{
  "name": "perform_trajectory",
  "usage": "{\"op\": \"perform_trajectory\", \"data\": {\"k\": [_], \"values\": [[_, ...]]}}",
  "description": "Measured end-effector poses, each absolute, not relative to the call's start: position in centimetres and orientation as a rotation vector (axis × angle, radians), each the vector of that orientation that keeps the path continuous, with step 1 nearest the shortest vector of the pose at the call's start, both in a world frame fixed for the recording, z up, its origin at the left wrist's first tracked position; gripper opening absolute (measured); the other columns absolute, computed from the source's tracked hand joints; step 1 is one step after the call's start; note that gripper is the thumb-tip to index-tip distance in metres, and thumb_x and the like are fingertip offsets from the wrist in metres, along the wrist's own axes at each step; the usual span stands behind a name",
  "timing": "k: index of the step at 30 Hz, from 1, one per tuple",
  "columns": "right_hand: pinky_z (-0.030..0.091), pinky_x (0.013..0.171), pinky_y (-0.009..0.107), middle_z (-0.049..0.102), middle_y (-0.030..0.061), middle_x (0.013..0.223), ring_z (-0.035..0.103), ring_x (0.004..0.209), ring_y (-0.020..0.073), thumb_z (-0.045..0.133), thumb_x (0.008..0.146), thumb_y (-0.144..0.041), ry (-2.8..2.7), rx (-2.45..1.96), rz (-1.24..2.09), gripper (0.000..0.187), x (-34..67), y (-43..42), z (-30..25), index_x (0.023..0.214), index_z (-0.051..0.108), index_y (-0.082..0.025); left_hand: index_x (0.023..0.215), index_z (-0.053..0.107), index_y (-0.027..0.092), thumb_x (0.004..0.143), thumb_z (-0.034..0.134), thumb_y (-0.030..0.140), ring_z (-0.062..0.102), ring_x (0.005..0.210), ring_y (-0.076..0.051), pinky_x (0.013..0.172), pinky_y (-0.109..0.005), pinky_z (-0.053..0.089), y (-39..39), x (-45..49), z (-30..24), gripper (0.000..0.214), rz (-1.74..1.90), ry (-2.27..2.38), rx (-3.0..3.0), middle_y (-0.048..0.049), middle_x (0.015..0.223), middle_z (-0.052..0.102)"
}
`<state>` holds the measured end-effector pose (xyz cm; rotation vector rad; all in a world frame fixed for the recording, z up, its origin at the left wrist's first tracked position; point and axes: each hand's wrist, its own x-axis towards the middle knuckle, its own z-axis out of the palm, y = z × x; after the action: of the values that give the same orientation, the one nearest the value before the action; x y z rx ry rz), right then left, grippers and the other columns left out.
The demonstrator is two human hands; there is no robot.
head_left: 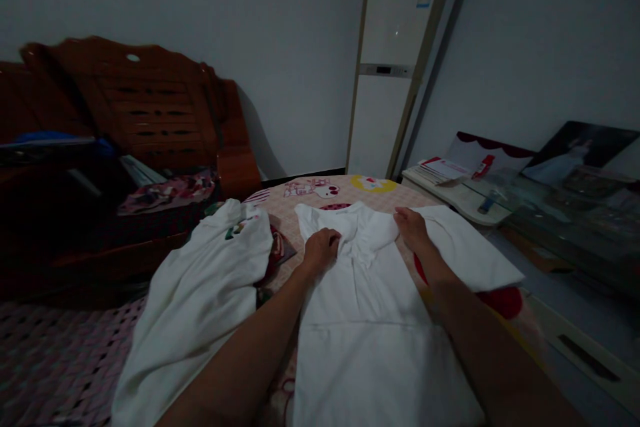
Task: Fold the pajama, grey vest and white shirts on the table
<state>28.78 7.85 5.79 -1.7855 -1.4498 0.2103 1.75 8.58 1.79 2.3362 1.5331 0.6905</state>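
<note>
A white garment (363, 353) lies lengthwise on the round table, its collar end away from me, with wrinkles gathered below the neckline and a crease across the middle. My left hand (321, 250) is closed with curled fingers on the cloth left of the neckline. At the garment's upper right corner, my right hand (412, 227) pinches the edge of the fabric. To the right lies a folded white garment (463, 247) with its round neckline showing. A rumpled white garment (215, 280) with a small coloured print hangs over the table's left side.
A pink patterned cloth (320, 188) covers the table. On the left stands a wooden bench (150, 107) with clothes on it. A tall white cabinet-like appliance (385, 107) stands in the corner. A glass-topped stand (565, 207) is at the right, with papers (445, 169) beside it.
</note>
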Motion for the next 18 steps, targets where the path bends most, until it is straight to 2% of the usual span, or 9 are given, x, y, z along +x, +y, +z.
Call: {"op": "perform_trajectory", "data": {"k": [3, 6, 10, 14, 18], "values": [[0.046, 0.097, 0.035, 0.072, 0.0153, 0.114, 0.064, 0.109, 0.0248, 0.053, 0.083, -0.026, -1.459, -1.931, 0.198, 0.037, 29.0, 9.7, 4.6, 0.111, 0.072, -0.013, 0.106, 0.072, 0.02, 0.09, 0.053, 0.021, 0.066, 0.104, -0.021, 0.093, -0.03, 0.048, 8.8, 1.8, 1.9, 0.025, 0.689, 1.516, 2.307, -0.0068, 0.11, 0.072], [0.046, 0.094, 0.035, 0.073, 0.0138, 0.111, 0.065, 0.106, 0.0255, 0.057, 0.079, -0.03, -1.438, -1.977, 0.215, 0.036, 29.1, 10.6, 2.8, 0.107, 0.073, -0.015, 0.105, 0.073, 0.02, 0.089, 0.054, 0.019, 0.065, 0.106, -0.021, 0.096, -0.03, 0.046, 9.1, 1.9, 2.0, 0.025, 0.684, 1.523, 2.283, -0.0062, 0.111, 0.072], [0.049, 0.084, 0.035, 0.075, 0.0082, 0.093, 0.067, 0.088, 0.0243, 0.057, 0.07, -0.03, -1.358, -1.841, 0.235, 0.029, 29.7, 10.5, 1.4, 0.089, 0.075, -0.018, 0.105, 0.073, 0.022, 0.089, 0.054, 0.02, 0.065, 0.105, -0.021, 0.095, -0.031, 0.046, 9.2, 2.1, 2.1, 0.024, 0.661, 1.541, 2.257, -0.0054, 0.111, 0.073], [0.048, 0.073, 0.031, 0.073, 0.0048, 0.079, 0.064, 0.078, 0.0224, 0.058, 0.064, -0.032, -1.291, -1.559, 0.265, 0.024, 30.2, 10.0, 2.3, 0.076, 0.073, -0.017, 0.104, 0.073, 0.021, 0.088, 0.055, 0.019, 0.067, 0.102, -0.022, 0.09, -0.031, 0.048, 9.2, 2.2, 2.3, 0.024, 0.653, 1.552, 2.236, -0.0057, 0.108, 0.074], [0.042, 0.057, 0.026, 0.065, -0.0001, 0.062, 0.056, 0.059, 0.0153, 0.062, 0.06, -0.033, -1.24, -1.393, 0.52, 0.02, 30.2, 9.0, 4.5, 0.069, 0.069, -0.017, 0.103, 0.074, 0.02, 0.087, 0.056, 0.019, 0.067, 0.097, -0.021, 0.087, -0.03, 0.048, 9.4, 2.1, 2.2, 0.024, 0.675, 1.528, 2.24, -0.0058, 0.104, 0.075]]}}
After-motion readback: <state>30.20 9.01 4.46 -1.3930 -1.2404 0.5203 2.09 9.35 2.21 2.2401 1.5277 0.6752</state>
